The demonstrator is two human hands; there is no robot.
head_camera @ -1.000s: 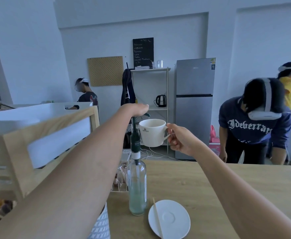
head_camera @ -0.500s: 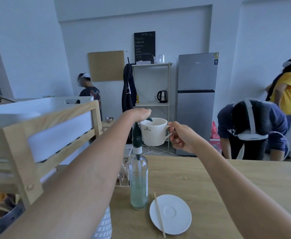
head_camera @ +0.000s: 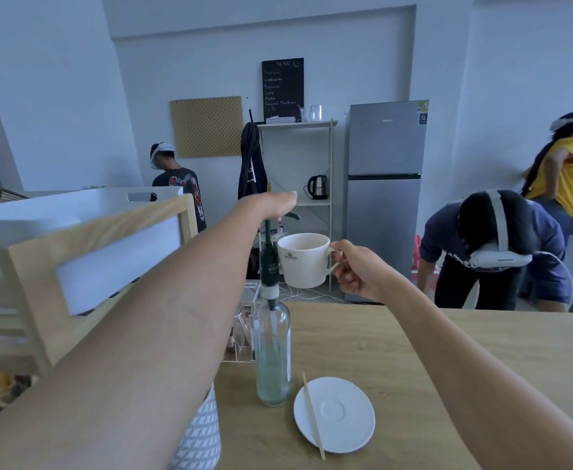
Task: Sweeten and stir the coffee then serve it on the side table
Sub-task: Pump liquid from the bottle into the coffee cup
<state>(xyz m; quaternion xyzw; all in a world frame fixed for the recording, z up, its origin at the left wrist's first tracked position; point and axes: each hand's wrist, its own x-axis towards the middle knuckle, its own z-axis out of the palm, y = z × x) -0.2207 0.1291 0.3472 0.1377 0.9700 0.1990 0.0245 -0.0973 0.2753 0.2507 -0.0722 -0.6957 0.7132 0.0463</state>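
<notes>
Above the wooden table [head_camera: 448, 351], your right hand [head_camera: 363, 273] has lowered the white cup [head_camera: 303, 259] under the spout, fingers pinching its handle. Your left hand [head_camera: 275, 203] presses the syrup bottle [head_camera: 273, 347] pump, fingers curled; sweetening looks underway.

Cup [head_camera: 303, 259] by right-hand fingers [head_camera: 341, 266]: white glazed ceramic, glossy, small dark print. Bottle [head_camera: 273, 351] under left fingers [head_camera: 287, 200]: clear smooth glass; pump [head_camera: 269, 262] dark green plastic, semi-matt. Saucer [head_camera: 342, 412]: white glossy ceramic. Stirrer [head_camera: 313, 415] on saucer: pale wood, matt. Table [head_camera: 448, 351]: light wood, smooth, matt w/ faint grain.
</notes>
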